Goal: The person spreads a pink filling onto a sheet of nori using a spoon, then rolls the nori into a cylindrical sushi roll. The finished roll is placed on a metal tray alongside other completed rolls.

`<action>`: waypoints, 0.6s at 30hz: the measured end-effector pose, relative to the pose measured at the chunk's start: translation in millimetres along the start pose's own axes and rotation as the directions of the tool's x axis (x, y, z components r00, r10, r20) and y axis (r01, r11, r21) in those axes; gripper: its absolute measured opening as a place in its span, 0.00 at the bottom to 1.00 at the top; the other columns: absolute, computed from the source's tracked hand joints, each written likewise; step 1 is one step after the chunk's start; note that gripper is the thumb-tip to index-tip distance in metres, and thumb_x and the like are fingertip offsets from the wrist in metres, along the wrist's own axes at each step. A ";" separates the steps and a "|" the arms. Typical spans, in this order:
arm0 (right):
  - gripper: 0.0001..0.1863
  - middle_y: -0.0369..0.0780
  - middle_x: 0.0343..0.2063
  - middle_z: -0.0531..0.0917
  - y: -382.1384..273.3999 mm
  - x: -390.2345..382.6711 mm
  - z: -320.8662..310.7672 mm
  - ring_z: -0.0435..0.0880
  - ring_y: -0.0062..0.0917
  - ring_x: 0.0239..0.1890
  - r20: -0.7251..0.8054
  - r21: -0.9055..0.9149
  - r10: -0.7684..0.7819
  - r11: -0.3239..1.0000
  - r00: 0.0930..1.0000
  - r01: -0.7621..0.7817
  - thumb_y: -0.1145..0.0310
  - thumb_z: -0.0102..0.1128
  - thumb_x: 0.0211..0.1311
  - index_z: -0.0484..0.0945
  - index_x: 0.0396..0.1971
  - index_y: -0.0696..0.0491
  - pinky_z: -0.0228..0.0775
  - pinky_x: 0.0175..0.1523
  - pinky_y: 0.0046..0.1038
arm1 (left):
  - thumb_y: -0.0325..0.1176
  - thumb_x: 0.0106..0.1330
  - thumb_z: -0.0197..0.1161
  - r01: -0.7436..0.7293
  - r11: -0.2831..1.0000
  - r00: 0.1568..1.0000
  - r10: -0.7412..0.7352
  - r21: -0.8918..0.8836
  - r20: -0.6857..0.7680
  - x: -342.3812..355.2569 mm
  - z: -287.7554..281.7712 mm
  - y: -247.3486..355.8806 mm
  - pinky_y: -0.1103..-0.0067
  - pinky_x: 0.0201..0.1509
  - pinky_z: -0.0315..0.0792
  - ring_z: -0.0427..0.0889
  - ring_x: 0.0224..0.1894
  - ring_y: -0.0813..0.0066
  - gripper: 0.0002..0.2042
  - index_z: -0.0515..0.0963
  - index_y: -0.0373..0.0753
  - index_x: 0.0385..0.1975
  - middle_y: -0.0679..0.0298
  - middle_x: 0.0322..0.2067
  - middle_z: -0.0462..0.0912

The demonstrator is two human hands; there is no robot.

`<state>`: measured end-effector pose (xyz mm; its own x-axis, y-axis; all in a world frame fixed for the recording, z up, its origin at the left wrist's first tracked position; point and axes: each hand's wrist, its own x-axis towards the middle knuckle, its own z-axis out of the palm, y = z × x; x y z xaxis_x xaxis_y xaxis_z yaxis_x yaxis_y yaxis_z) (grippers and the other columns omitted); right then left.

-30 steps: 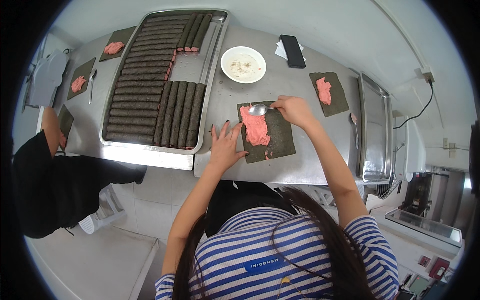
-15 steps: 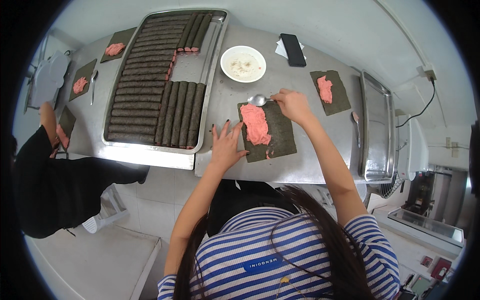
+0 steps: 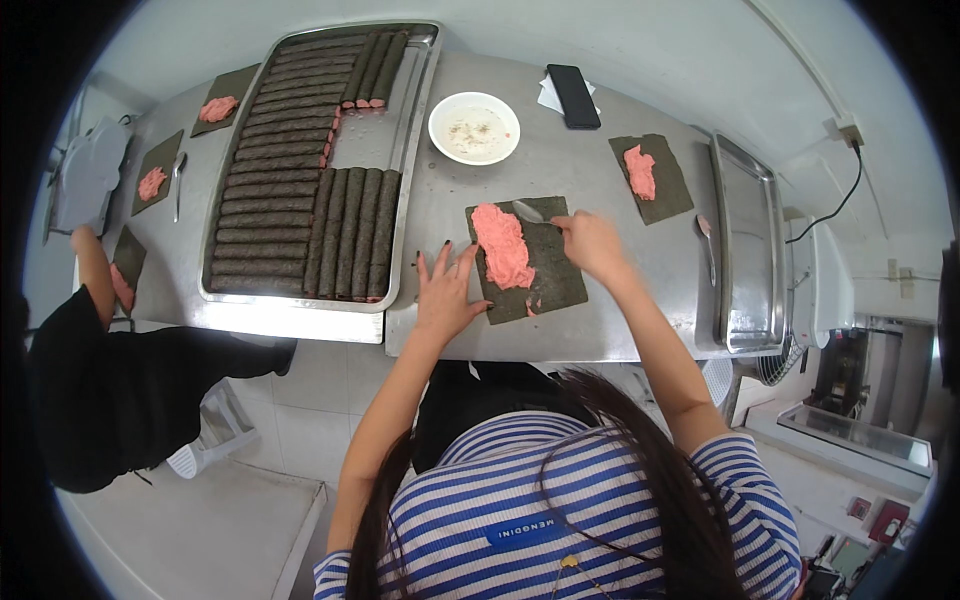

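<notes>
In front of me a dark green seaweed sheet (image 3: 557, 265) lies on the metal table, with a band of pink paste (image 3: 503, 245) along its left side. My right hand (image 3: 594, 245) grips a metal spoon (image 3: 530, 211) by its handle. The spoon's bowl is over the sheet's upper part, just right of the paste. My left hand (image 3: 449, 292) is spread with its fingers apart, thumb and fingertips at the sheet's left edge. A white bowl (image 3: 474, 128) of cloudy liquid stands beyond the sheet.
A large metal tray (image 3: 398, 200) of seaweed rolls (image 3: 265, 205) lies to the left. On the right are another paste-topped sheet (image 3: 668, 185), a second spoon (image 3: 709, 245) and a metal tray (image 3: 750, 260). A phone (image 3: 573, 97) lies at the back. A co-worker's arm (image 3: 93, 270) is at far left.
My right hand has moved slightly nearer to me, bringing the spoon's bowl from the sheet's far edge to over the sheet. My left hand stays at the left edge.
</notes>
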<state>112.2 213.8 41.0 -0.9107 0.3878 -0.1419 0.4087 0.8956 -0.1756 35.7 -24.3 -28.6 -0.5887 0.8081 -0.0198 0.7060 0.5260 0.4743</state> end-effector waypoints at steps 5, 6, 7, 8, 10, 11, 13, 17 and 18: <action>0.12 0.52 0.37 0.79 -41.2 -20.7 14.1 0.84 0.46 0.35 0.055 -0.064 0.083 0.995 0.995 -0.079 0.74 0.51 0.56 0.78 0.38 0.59 0.77 0.38 0.41 | 0.47 0.46 0.74 -0.005 1.000 1.000 0.005 -0.009 0.009 0.7 -0.1 -0.7 0.46 0.70 0.40 0.55 0.70 0.59 0.48 0.52 0.47 0.67 0.58 0.54 0.76; 0.10 0.52 0.38 0.79 -51.5 -20.6 18.8 0.84 0.46 0.34 0.070 -0.082 0.105 0.992 0.992 -0.099 0.74 0.51 0.56 0.77 0.37 0.60 0.77 0.38 0.41 | 0.47 0.46 0.74 -0.014 1.000 1.000 0.014 -0.012 -0.015 -0.1 1.2 -1.6 0.47 0.70 0.40 0.55 0.70 0.59 0.48 0.52 0.47 0.67 0.59 0.54 0.76; 0.09 0.52 0.38 0.78 -60.3 -20.3 23.1 0.84 0.46 0.34 0.086 -0.100 0.125 0.988 0.988 -0.117 0.74 0.51 0.56 0.77 0.35 0.61 0.78 0.37 0.40 | 0.47 0.46 0.74 -0.013 1.000 1.000 0.012 -0.018 -0.010 -0.4 0.3 -1.5 0.46 0.70 0.40 0.55 0.70 0.59 0.48 0.52 0.47 0.67 0.59 0.55 0.76; 0.09 0.52 0.39 0.78 -67.7 -20.7 23.3 0.85 0.44 0.33 0.090 -0.109 0.114 0.989 0.989 -0.104 0.74 0.51 0.58 0.76 0.33 0.63 0.79 0.35 0.38 | 0.47 0.46 0.74 -0.010 1.000 1.000 0.010 -0.025 -0.005 -0.2 -1.8 -0.7 0.46 0.70 0.40 0.55 0.70 0.59 0.48 0.52 0.47 0.67 0.59 0.55 0.75; 0.09 0.51 0.39 0.78 -74.2 -19.1 25.1 0.84 0.45 0.35 0.101 -0.088 0.107 0.991 0.989 -0.099 0.74 0.51 0.57 0.77 0.34 0.62 0.79 0.37 0.39 | 0.47 0.46 0.74 -0.007 1.000 1.000 0.008 -0.029 0.001 -0.4 -1.0 -0.3 0.46 0.70 0.40 0.55 0.70 0.59 0.48 0.52 0.46 0.67 0.59 0.56 0.75; 0.10 0.51 0.38 0.78 -76.0 -18.4 25.4 0.84 0.45 0.36 0.107 -0.078 0.104 0.992 0.989 -0.096 0.74 0.51 0.56 0.77 0.35 0.61 0.78 0.39 0.39 | 0.47 0.46 0.74 -0.006 1.000 1.000 0.006 -0.025 0.003 -0.6 1.8 -0.8 0.46 0.70 0.40 0.55 0.70 0.59 0.48 0.52 0.46 0.67 0.59 0.56 0.75; 0.12 0.50 0.38 0.79 -68.2 -16.8 10.9 0.83 0.45 0.39 0.108 -0.003 0.051 0.999 0.993 -0.051 0.74 0.51 0.55 0.79 0.37 0.58 0.77 0.41 0.40 | 0.47 0.46 0.74 0.004 1.000 1.000 -0.004 -0.021 0.002 -0.4 1.7 -2.0 0.46 0.70 0.40 0.55 0.70 0.59 0.48 0.52 0.46 0.67 0.59 0.56 0.75; 0.16 0.49 0.37 0.79 -45.3 -3.0 -0.4 0.81 0.44 0.42 0.007 0.125 0.084 0.989 0.996 -0.085 0.74 0.51 0.53 0.82 0.41 0.51 0.74 0.45 0.42 | 0.47 0.46 0.74 0.001 0.999 1.000 -0.001 -0.037 0.001 -0.1 0.9 -0.4 0.46 0.70 0.40 0.55 0.70 0.58 0.48 0.52 0.46 0.67 0.59 0.56 0.74; 0.17 0.48 0.37 0.79 -45.6 2.1 0.4 0.82 0.43 0.40 -0.053 0.098 0.031 0.995 0.998 -0.025 0.74 0.50 0.53 0.83 0.42 0.49 0.75 0.44 0.42 | 0.47 0.46 0.74 -0.005 0.999 1.000 0.005 -0.039 0.000 0.3 0.4 -0.8 0.45 0.70 0.40 0.55 0.70 0.58 0.48 0.52 0.46 0.67 0.59 0.56 0.74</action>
<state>91.7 173.7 48.4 -0.8996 0.4260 -0.0958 0.4356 0.8599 -0.2662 35.1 -24.4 -29.3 -0.5853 0.8106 -0.0175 0.6929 0.5112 0.5085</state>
